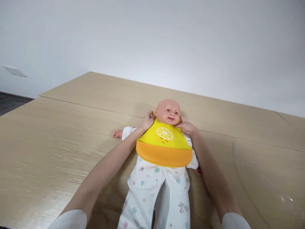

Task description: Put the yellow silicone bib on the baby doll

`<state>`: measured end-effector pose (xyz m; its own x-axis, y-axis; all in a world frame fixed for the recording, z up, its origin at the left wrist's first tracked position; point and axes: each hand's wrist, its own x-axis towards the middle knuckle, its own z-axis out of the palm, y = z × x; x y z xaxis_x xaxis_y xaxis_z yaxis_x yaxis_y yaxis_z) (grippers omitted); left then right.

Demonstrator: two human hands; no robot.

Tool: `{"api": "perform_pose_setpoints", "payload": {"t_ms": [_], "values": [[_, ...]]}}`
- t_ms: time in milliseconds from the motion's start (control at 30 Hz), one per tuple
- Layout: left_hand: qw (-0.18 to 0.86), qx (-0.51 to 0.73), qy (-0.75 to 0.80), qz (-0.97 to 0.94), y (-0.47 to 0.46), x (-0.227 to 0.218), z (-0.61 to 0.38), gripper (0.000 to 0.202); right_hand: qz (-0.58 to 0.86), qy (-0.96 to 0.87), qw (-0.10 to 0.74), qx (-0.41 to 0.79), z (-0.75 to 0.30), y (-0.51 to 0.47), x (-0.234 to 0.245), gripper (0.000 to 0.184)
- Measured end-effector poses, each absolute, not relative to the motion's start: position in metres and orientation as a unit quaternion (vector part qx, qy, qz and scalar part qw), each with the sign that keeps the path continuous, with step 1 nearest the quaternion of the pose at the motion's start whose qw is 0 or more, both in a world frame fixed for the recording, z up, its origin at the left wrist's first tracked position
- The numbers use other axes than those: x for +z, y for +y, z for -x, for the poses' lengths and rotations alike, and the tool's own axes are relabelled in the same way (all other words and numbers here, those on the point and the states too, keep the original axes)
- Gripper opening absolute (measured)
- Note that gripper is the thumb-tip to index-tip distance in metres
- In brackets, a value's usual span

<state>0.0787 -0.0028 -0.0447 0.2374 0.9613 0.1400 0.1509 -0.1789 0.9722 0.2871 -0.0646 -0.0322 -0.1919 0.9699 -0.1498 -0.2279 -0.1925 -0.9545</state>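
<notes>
A baby doll (168, 112) lies on its back on the light wooden table (59, 143), dressed in a white dotted romper (154, 190). A yellow and orange bib (164, 144) with a lemon-slice face covers its chest. My left hand (147, 120) is closed on the bib's neck strap at the doll's left side of the picture, by its ear. My right hand (185, 125) is closed on the other strap end beside the doll's neck. Both forearms reach forward along the doll's body.
The table is made of several wooden panels and runs back to a plain white wall (166, 41). A strip of dark floor (11, 102) shows at the far left.
</notes>
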Motion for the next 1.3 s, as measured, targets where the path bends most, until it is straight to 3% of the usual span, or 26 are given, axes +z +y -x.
{"api": "perform_pose_setpoints", "payload": {"t_ms": [733,1033,1300], "values": [[0.435,0.384,0.498,-0.645,0.006,-0.056,-0.077,0.016,0.434,-0.482,0.486,0.587,-0.281,-0.06,-0.036,0.064],[0.39,0.329,0.541,-0.669,-0.002,-0.047,-0.075,0.018,0.54,-0.548,0.435,0.468,-0.28,-0.062,-0.036,0.051],[0.353,0.273,0.548,-0.707,-0.005,-0.043,-0.072,0.022,0.592,-0.582,0.391,0.397,-0.28,-0.063,-0.031,0.051]]}}
